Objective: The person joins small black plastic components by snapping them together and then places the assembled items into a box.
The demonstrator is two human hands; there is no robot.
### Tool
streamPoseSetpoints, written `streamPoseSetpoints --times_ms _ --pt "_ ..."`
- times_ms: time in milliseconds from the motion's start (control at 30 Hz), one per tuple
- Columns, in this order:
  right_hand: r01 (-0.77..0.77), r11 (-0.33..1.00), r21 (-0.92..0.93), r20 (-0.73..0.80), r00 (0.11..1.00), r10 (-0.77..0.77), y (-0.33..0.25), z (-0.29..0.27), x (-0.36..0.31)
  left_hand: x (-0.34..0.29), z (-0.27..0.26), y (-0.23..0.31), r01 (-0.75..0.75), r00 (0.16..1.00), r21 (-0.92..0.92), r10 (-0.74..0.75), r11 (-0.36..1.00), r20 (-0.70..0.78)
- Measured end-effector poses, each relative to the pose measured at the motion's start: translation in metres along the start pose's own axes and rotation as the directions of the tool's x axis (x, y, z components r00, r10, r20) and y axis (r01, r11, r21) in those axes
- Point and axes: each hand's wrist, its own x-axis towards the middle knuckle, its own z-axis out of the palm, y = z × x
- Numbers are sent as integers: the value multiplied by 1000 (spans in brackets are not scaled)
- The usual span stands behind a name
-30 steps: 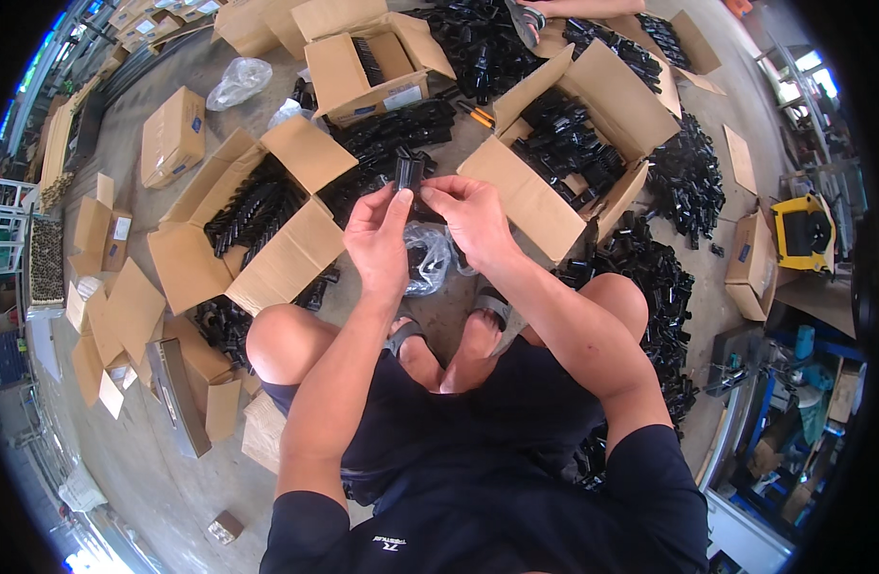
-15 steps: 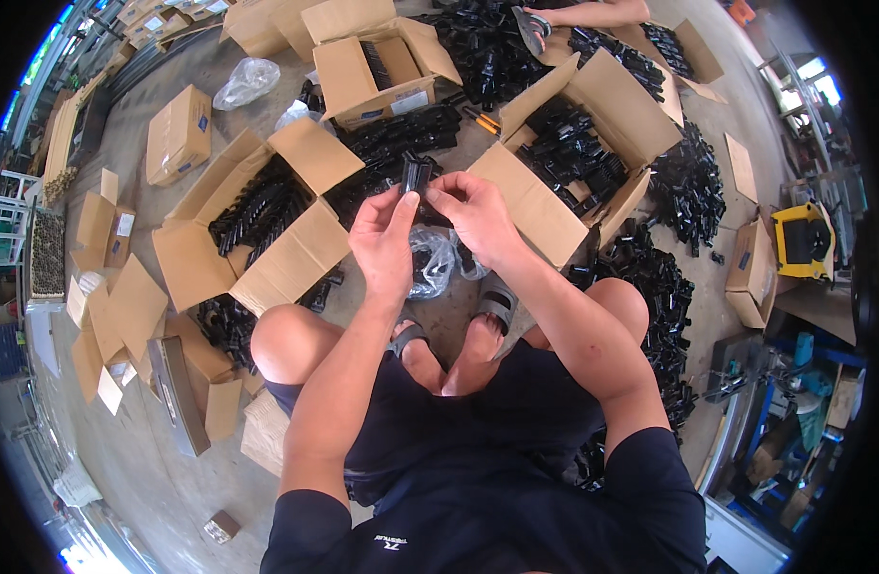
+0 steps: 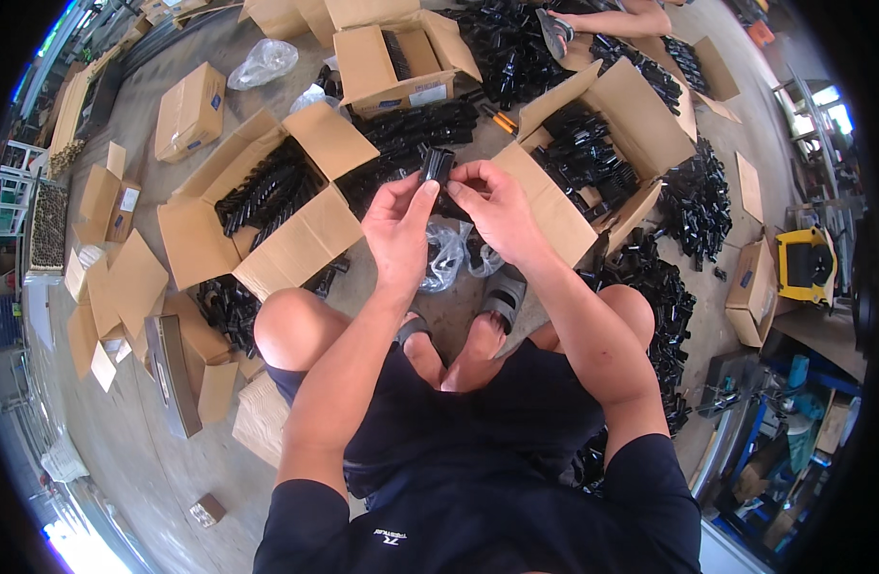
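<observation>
Between my two hands is a short black plastic tube-like part [image 3: 438, 163], held up over the gap between the open boxes. My left hand [image 3: 401, 222] grips it with the thumb along its near side. The fingers of my right hand [image 3: 492, 206] are pinched at its right side, and whether they hold a second small piece is hidden. Just below the hands, clear plastic bags [image 3: 443, 260] with dark pieces inside lie on the floor by my feet. An open carton [image 3: 301, 247] of black parts stands to the left, another open carton [image 3: 554, 206] to the right.
Heaps of black parts [image 3: 698, 206] spread along the right and behind the cartons. Orange-handled tools [image 3: 500, 119] lie between the boxes. A closed carton [image 3: 191, 113] sits far left, a yellow-framed item [image 3: 805, 266] far right. Another person's leg [image 3: 612, 23] reaches in at the top.
My hands and the black part appear slightly farther right, and the part tilts a little more to the right. The surroundings have shifted slightly with the view.
</observation>
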Motion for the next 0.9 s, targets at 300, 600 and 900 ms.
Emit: streamPoseSetpoints --times_ms 300,600,900 --pt "13 993 -114 19 1000 -11 -3 -1 0 0 0 3 -6 1000 -38 7 999 18" --pt "0 985 -175 22 1000 4 -5 -5 1 -1 1 4 -23 999 -17 23 1000 37" --pt "20 992 -123 43 999 -15 -13 -9 -1 -2 4 6 -27 999 -22 28 999 45"
